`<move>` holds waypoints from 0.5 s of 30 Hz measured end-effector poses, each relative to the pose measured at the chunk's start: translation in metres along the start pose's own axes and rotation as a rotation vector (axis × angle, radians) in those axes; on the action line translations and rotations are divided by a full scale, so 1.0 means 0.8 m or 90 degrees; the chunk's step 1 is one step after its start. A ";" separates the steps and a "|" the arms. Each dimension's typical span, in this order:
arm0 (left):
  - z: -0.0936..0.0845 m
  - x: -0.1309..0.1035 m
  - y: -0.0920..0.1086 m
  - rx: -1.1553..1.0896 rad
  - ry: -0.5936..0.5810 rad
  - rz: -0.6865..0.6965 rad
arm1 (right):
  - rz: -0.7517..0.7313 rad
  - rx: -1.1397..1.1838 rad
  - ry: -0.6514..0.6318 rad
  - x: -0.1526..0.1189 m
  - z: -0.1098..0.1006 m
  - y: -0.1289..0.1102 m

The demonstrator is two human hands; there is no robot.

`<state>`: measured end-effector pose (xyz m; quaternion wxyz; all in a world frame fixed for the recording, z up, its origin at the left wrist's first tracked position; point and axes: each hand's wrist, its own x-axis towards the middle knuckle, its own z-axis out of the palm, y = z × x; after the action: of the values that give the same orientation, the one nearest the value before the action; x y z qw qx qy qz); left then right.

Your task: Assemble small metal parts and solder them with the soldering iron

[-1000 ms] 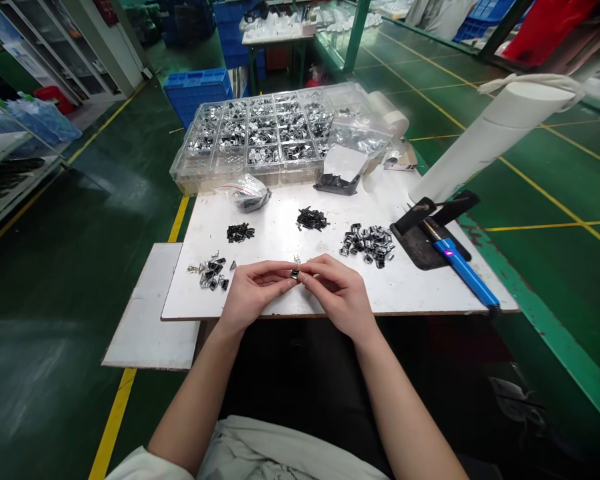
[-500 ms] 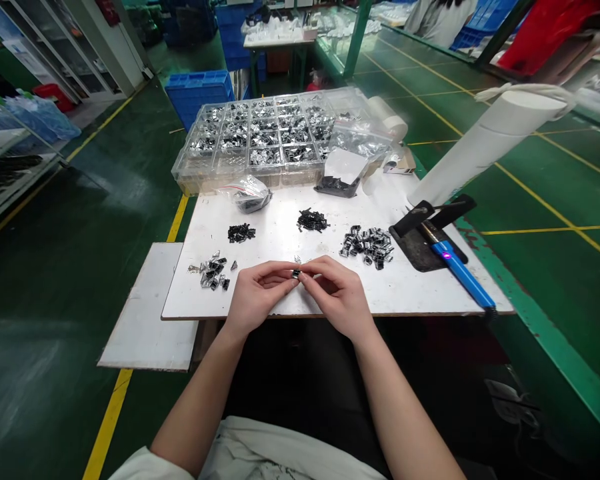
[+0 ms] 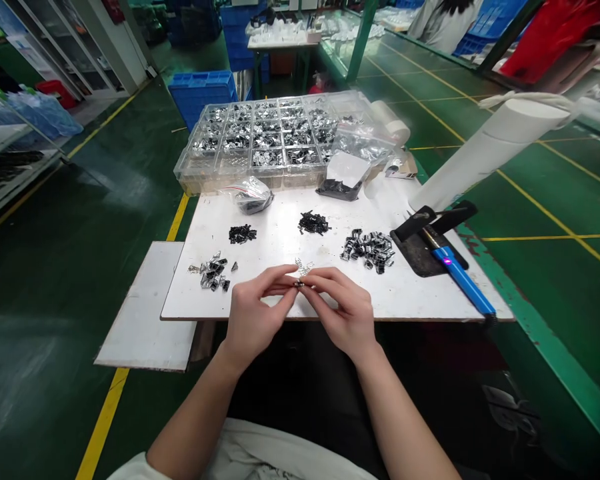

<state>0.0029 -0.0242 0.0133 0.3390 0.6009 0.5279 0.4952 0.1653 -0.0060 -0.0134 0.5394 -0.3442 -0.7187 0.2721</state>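
Note:
Between my fingertips is a small black-and-silver part (image 3: 299,284), mostly covered, its exact kind too small to make out. My left hand (image 3: 258,308) pinches it from one side and my right hand (image 3: 341,308) from the other, both just above the front edge of the white tabletop (image 3: 275,260). Beyond the fingertips lie thin little wire-like pieces (image 3: 304,267). Shiny black-and-silver parts form a pile (image 3: 367,249) to the right and a smaller group (image 3: 214,272) to the left. Two heaps of small black pieces, one left (image 3: 243,233) and one central (image 3: 314,223), lie farther back.
A blue-handled soldering iron (image 3: 463,280) rests in a black stand (image 3: 420,257) at the right, below a slanting white tube (image 3: 495,150). A clear compartment box (image 3: 200,177) of shiny parts fills the back. Plastic bags (image 3: 250,195) (image 3: 343,180) stand before it.
Both hands have come slightly nearer my body, still pinching the small part, which is now turned. More of the wire-like pieces shows beyond the fingers. The view has shifted a little.

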 end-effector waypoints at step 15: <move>-0.009 -0.079 0.084 0.042 -0.072 0.287 | -0.075 -0.050 0.157 -0.087 -0.027 -0.074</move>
<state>0.0194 -0.1006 0.0627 0.2289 0.7414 0.3764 0.5061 0.1865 -0.0969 -0.0035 0.6250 -0.3531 -0.6760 0.1669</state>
